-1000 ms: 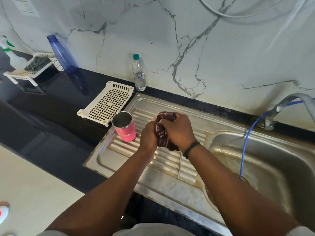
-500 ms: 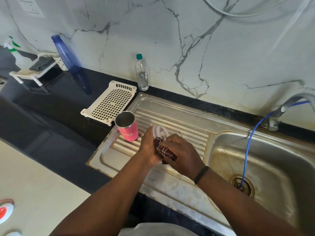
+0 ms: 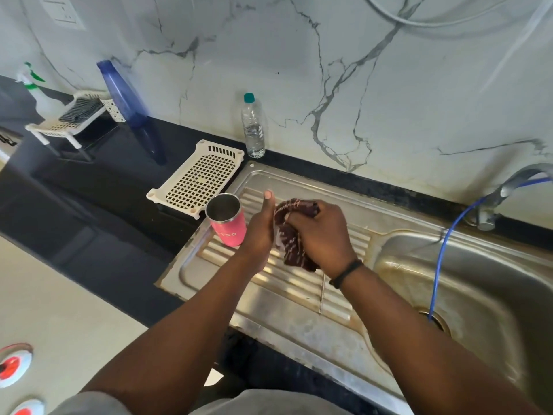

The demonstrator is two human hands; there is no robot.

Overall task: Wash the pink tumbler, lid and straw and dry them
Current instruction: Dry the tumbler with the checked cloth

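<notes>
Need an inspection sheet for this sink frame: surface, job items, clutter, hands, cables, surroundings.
Surface: steel drainboard, ribbed; black counter to its left.
Job items: pink tumbler upright, open, on drainboard; straw lying on the ribs; lid mostly hidden in the cloth.
Clutter: white tray, water bottle, blue bottle, spray bottle.
Hands: right hand grips cloth; left hand against it, thumb up.
Cables: blue hose from tap to drain.
Surroundings: marble wall, wall socket.
</notes>
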